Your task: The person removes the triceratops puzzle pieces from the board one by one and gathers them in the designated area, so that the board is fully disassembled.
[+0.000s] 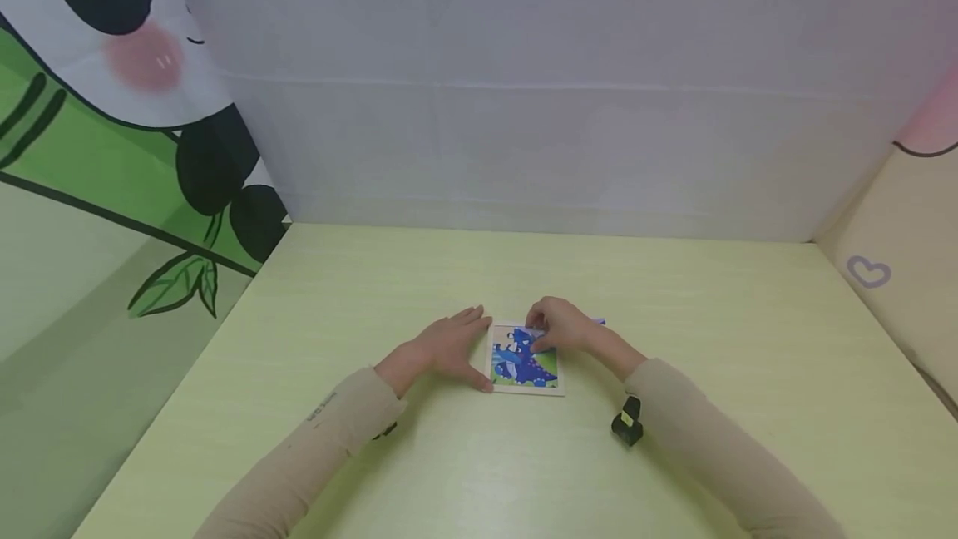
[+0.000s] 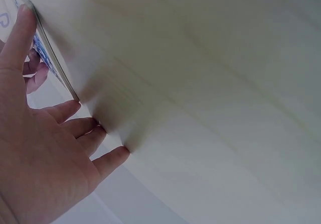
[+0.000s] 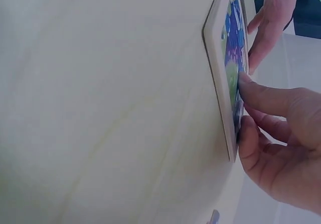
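Observation:
A small jigsaw puzzle (image 1: 516,364) with a blue dinosaur picture lies in a pale frame (image 1: 527,392) on the table. My left hand (image 1: 452,345) rests at the frame's left side, thumb at the near corner and forefinger at the far one. Its fingers are spread and fairly straight in the left wrist view. Over the far right part of the puzzle, my right hand (image 1: 561,324) pinches a puzzle piece (image 3: 238,112) between thumb and curled fingers, down at the picture's surface. The fingers hide most of that piece.
A loose blue-purple piece (image 1: 600,321) lies on the table just beyond the right wrist, partly hidden by it. The pale yellow table (image 1: 479,472) meets a white cloth wall (image 1: 554,156) at the back. Printed panels stand on both sides.

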Demonstrator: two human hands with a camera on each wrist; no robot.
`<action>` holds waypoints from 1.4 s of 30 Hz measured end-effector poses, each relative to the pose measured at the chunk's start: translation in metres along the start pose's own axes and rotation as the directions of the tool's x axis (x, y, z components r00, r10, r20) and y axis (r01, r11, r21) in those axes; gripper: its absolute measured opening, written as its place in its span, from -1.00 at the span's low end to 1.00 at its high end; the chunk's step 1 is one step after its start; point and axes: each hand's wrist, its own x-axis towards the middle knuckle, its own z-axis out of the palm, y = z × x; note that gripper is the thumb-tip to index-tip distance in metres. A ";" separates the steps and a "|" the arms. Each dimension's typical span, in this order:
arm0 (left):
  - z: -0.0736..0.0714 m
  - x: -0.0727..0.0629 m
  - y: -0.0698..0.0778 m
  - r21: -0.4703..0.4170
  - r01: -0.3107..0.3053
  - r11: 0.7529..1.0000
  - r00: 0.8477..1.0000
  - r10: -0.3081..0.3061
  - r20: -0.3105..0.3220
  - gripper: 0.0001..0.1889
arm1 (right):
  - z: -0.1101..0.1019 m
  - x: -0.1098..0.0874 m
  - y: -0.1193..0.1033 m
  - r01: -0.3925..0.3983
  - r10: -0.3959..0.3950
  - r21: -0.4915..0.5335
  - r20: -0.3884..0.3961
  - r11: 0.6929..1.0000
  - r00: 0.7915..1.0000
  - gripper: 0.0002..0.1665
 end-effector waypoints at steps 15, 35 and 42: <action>-0.002 0.000 0.000 0.010 0.006 1.000 1.000 -0.006 0.012 0.12 | 0.002 -0.004 0.000 0.004 -0.002 0.070 -0.032 0.998 1.000 -0.60; -0.001 0.000 0.001 0.004 0.011 1.000 1.000 -0.011 0.012 0.12 | 0.001 -0.008 0.000 0.066 -0.064 0.043 -0.045 0.997 0.997 -0.60; 0.001 0.001 0.001 0.013 0.014 1.000 1.000 -0.015 0.012 0.11 | -0.001 -0.006 0.003 0.116 -0.115 0.062 -0.020 0.991 0.993 -0.64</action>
